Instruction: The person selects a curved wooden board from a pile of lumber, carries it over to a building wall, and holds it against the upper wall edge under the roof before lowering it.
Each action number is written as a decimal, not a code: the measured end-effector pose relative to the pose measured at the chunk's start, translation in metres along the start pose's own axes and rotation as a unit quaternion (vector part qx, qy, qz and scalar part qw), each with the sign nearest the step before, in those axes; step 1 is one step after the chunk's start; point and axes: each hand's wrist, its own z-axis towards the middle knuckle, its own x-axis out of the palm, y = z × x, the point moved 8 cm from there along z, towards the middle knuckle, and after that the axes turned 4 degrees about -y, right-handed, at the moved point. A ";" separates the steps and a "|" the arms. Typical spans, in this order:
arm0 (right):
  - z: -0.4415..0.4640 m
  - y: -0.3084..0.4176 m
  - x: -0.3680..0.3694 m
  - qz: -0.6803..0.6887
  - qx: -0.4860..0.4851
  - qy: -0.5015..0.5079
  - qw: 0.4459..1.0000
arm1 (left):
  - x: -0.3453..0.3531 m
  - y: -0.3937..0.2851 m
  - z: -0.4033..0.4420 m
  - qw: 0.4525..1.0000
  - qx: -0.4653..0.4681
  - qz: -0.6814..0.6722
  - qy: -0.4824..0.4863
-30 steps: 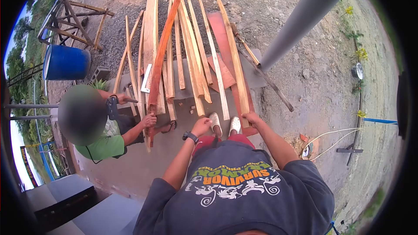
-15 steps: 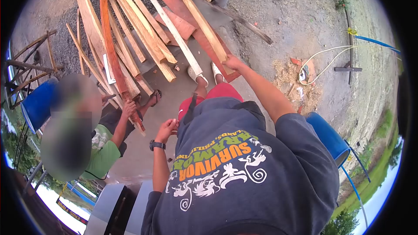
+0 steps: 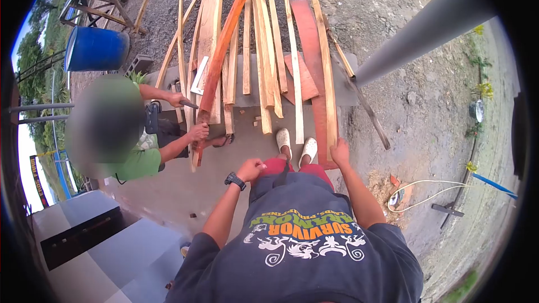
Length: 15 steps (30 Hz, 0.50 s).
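Head view: camera's swung since half a second ago, so the grey pole (image 3: 426,28) cuts in big from the upper right instead of poking in at the top, and the second blue drum on the right is out of frame.
Right hand (image 3: 339,152): same spot as before, fingers closed on the near end of the pale plank (image 3: 323,67).
Pale plank: lies along the right side of the concrete floor (image 3: 185,191), partly over a red board (image 3: 306,33), far end out past the concrete's far edge.
Left hand (image 3: 251,169): was tucked in at the shirt, now out over the red shorts (image 3: 273,167); fingers curled, can't tell if they're pressed together or pinching something.
Co-worker (image 3: 140,163): one hand (image 3: 197,132) is still gripping the reddish plank (image 3: 228,36) near its lower end; the other hand (image 3: 177,99) holds a dark tool (image 3: 190,104), now plain to see, its tip right by that plank (contact? can't tell).
White square (image 3: 199,74): against the wide board (image 3: 212,17), left of the reddish plank, same as before.
Blue drum (image 3: 96,49): only container I can make out properly, off beyond the concrete's far left corner by a hollow block (image 3: 138,63); insides don't show, so no clue on contents.
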 end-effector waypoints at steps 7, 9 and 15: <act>-0.036 0.094 -0.019 0.026 -0.115 -0.048 0.992 | -0.034 -0.031 0.162 0.963 0.039 -0.013 -0.267; -0.045 0.109 -0.010 0.027 -0.126 -0.034 0.991 | -0.055 -0.056 0.191 0.949 0.005 0.116 -0.292; -0.062 0.137 0.020 0.042 -0.082 0.049 0.995 | -0.065 -0.055 0.284 0.952 -0.075 0.124 -0.268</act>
